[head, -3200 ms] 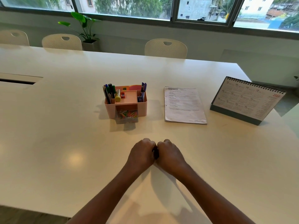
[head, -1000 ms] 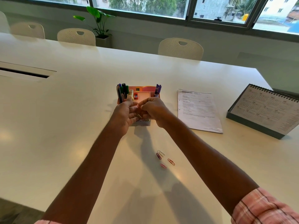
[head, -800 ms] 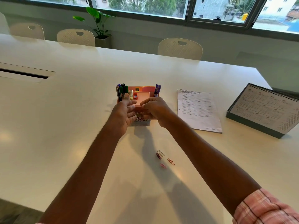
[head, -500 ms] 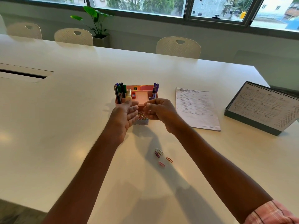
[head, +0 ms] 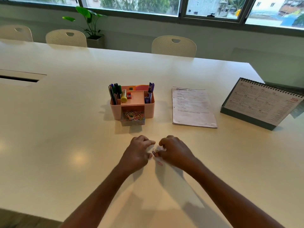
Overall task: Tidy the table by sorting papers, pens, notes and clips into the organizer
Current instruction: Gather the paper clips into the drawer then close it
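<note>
Head: calendar [head: 259, 102] print, papers [head: 192, 107] text unreadable.

Peach-pink on the organizer [head: 148, 111]; in its clear drawer [head: 133, 122], paper clips [head: 133, 116] in pink, yellow, green, blue. Green, blue, black on the left pens [head: 115, 94], purple on the right pens [head: 151, 91]. And there, purple and pink on the loose clips [head: 155, 152]. Cream-white table [head: 65, 137]. White papers [head: 192, 107], black print. Dark grey base on the calendar [head: 261, 104], red year.

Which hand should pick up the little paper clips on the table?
Right, most likely. The right hand curls its thumb and fingers right at the paper clips, while the left hand sits just beside them, fingertips slightly short.
</note>
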Tool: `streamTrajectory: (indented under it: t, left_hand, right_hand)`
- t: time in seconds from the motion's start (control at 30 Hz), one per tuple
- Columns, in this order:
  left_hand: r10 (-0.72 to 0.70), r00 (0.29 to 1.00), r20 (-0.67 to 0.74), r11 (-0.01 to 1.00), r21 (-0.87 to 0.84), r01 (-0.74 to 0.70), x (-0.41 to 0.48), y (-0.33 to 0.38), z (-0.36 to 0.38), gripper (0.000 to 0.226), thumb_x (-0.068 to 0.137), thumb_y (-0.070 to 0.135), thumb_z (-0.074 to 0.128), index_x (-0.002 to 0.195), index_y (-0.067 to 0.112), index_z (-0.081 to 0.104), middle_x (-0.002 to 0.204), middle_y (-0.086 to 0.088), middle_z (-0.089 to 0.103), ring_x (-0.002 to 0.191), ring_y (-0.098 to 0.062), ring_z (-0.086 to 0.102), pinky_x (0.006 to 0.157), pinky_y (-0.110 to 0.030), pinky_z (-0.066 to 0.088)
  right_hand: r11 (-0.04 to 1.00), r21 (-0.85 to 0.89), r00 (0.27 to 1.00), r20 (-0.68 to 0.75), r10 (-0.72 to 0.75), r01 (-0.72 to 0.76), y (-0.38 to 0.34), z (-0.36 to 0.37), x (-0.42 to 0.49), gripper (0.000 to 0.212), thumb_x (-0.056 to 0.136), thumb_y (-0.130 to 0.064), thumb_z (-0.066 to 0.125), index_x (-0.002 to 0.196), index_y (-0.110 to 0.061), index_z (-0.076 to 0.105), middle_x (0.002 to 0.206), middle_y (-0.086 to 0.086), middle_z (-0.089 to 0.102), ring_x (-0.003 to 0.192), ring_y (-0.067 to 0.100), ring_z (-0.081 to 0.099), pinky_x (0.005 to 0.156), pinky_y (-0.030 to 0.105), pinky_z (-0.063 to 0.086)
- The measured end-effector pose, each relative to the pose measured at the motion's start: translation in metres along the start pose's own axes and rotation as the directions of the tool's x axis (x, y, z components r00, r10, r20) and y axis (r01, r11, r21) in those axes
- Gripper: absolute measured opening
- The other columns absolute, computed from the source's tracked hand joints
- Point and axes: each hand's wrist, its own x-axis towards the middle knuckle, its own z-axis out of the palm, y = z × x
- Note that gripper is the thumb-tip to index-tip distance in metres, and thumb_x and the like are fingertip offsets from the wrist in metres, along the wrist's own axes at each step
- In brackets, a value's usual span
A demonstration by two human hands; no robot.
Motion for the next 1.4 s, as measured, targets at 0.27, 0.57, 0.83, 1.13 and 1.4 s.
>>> streamTrajectory:
  t: [0.27,0.57,0.83,1.13,1.4]
  left_hand:
    - [0.077,0.990,-0.120,0.996,0.061,-0.070,-0.002,0.011,0.008,0.022,0.088,0.031,0.080,0.109,0.034,0.082,0.106,0.012,0.063,0.106,-0.008,0.056,0.082,-0.029,0.055]
    - [0.111,0.976,-0.190,0.993,0.067,-0.100,-0.002,0.010,0.016,0.014,0.086,0.036,0.083,0.099,0.030,0.084,0.097,0.011,0.068,0.094,-0.008,0.060,0.074,-0.032,0.057]
    - [0.214,0.949,-0.232,0.970,0.165,-0.179,-0.005,0.008,0.028,0.008,0.097,0.025,0.072,0.102,0.022,0.077,0.100,0.006,0.071,0.095,-0.014,0.061,0.075,-0.028,0.054]
    - [0.167,0.965,-0.204,0.973,0.189,-0.129,-0.005,0.003,0.032,0.009,0.095,0.013,0.068,0.097,0.021,0.065,0.099,0.003,0.064,0.095,-0.015,0.054,0.068,-0.023,0.038]
    - [0.049,0.970,-0.240,0.997,-0.052,-0.063,-0.005,-0.006,0.024,0.009,0.097,0.012,0.070,0.097,0.021,0.068,0.092,0.004,0.072,0.081,-0.011,0.065,0.071,-0.031,0.057]
  right_hand:
    - [0.976,-0.216,0.995,-0.098,-0.034,0.012,-0.006,0.019,-0.035,0.047,0.093,-0.050,0.071,0.124,-0.014,0.067,0.118,0.005,0.061,0.107,0.021,0.059,0.072,0.031,0.049]
    - [0.967,-0.244,0.985,-0.130,-0.112,0.078,-0.006,0.015,-0.043,0.024,0.105,-0.026,0.056,0.116,-0.011,0.072,0.110,0.008,0.066,0.097,0.023,0.065,0.073,0.032,0.053]
    - [0.945,-0.292,0.966,-0.166,-0.200,0.145,-0.001,0.021,-0.044,0.026,0.105,-0.031,0.056,0.111,-0.010,0.071,0.105,0.008,0.070,0.093,0.023,0.068,0.072,0.033,0.057]
    - [0.997,0.080,0.988,-0.157,-0.002,0.015,0.025,0.014,-0.025,0.007,0.099,-0.025,0.062,0.098,-0.018,0.065,0.084,-0.001,0.070,0.071,0.015,0.066,0.070,0.040,0.060]
    - [0.964,0.045,0.963,-0.075,-0.260,0.264,0.028,0.013,-0.034,0.021,0.104,-0.019,0.060,0.116,-0.019,0.077,0.115,-0.004,0.071,0.093,0.008,0.067,0.081,0.024,0.060]
